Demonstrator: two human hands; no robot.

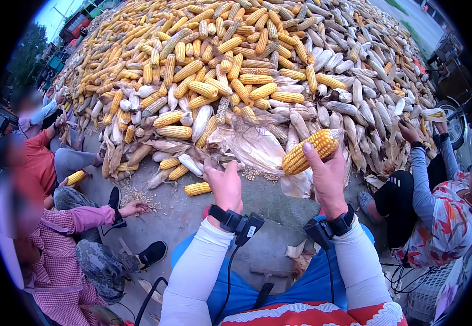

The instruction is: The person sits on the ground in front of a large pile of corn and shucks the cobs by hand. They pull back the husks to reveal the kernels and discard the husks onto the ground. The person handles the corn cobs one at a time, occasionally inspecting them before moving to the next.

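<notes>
My right hand (330, 179) grips a bare yellow corn cob (311, 151), held tilted with its pale tip up to the right. My left hand (224, 185) is raised at the pile's near edge, fingers apart; I see no cob in it. Pale corn husks (252, 148) lie spread between and beyond my hands. Below my left hand's fingertips, a husked cob (197, 188) rests on the concrete. Ahead rises a large pile of corn, with bare yellow cobs (240, 91) at the middle and left and ears in dry husks (366, 106) at the right.
Co-workers sit at both sides; one at left holds a yellow cob (75, 177), another's hand (134, 208) reaches over loose kernels. At right, a co-worker's hands (409, 131) are at the pile, near a wheel (452, 118). A plastic crate (427, 293) and cables stand lower right.
</notes>
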